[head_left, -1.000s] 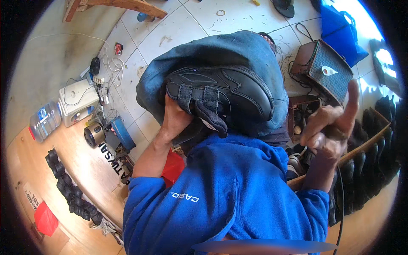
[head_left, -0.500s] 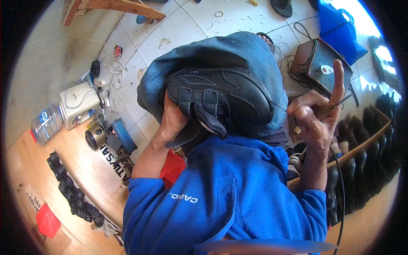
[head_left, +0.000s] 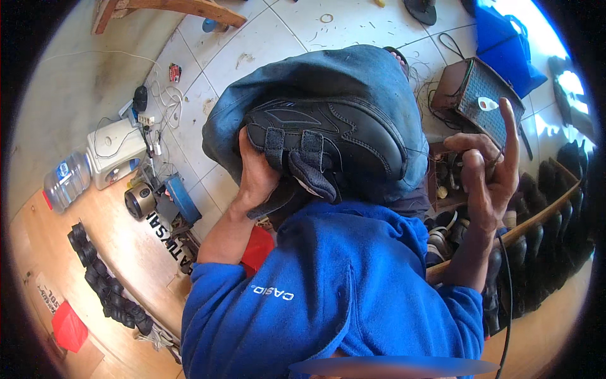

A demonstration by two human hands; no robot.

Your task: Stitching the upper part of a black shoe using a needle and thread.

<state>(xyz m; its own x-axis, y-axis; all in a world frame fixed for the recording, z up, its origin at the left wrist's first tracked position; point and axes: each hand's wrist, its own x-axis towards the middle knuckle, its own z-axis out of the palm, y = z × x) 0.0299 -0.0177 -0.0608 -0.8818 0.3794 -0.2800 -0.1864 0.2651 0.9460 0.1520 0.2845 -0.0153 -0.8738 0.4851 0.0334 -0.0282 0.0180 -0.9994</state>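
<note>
Since half a second ago your right hand [head_left: 486, 180] has drifted a little closer to your body, its index finger raised as before, while the black shoe [head_left: 328, 142] has kept its place on your knee. That shoe lies on its side across your denim-clad knee [head_left: 328, 69], the sole edge turned away from you and its two strap closures facing up, with the loose tongue hanging toward your chest. Your left hand [head_left: 255, 174] is pressed against the heel end of the shoe, fingers curled round the opening so that the tips are hidden inside or behind it; the grip is closed on the shoe. Your right hand is apart from the shoe, off to its right, with the index finger straight up and the other fingers bent inward toward the palm; a thin thread [head_left: 435, 151] runs from the shoe's toe toward that hand, but you cannot tell from this view whether the bent fingers pinch it. Beyond the right hand, on the tiled floor, stands a brown box with a wire mesh top [head_left: 480, 95] and a blue bag [head_left: 505, 41] farther off. To your right a wooden rack holds a row of dark shoes [head_left: 555, 208]. On your left, near the wall, sit a clear water bottle [head_left: 66, 180] and a white appliance [head_left: 117, 148], with tangled cables beside them.
</note>
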